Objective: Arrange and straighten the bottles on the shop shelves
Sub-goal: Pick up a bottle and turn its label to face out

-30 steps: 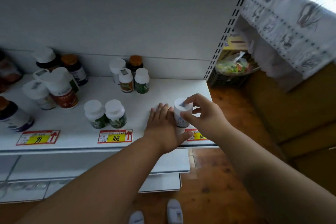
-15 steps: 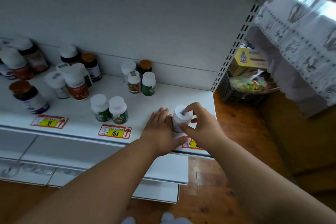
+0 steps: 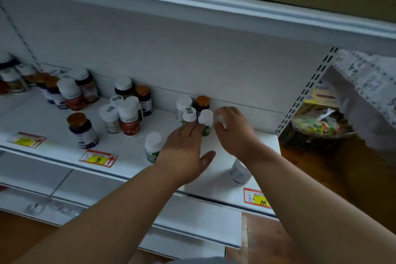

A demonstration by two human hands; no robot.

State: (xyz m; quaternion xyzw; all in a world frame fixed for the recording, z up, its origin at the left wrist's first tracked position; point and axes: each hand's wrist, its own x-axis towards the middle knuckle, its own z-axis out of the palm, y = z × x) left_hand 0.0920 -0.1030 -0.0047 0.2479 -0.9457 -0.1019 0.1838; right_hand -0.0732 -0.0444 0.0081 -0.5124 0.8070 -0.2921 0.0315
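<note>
Both hands are reaching onto the white shelf at the frame's centre. The left hand is lying flat with fingers straight, its fingertips touching the base of two small white-capped bottles that are standing upright, one with a green label. The right hand is curling beside them, its fingers blurred, so whether it is gripping anything cannot be told. A white bottle is standing near the shelf's front edge under the right wrist, beside a red and yellow price tag. A green-labelled bottle is standing just left of the left hand. Darker, orange-capped bottles are clustering toward the left.
</note>
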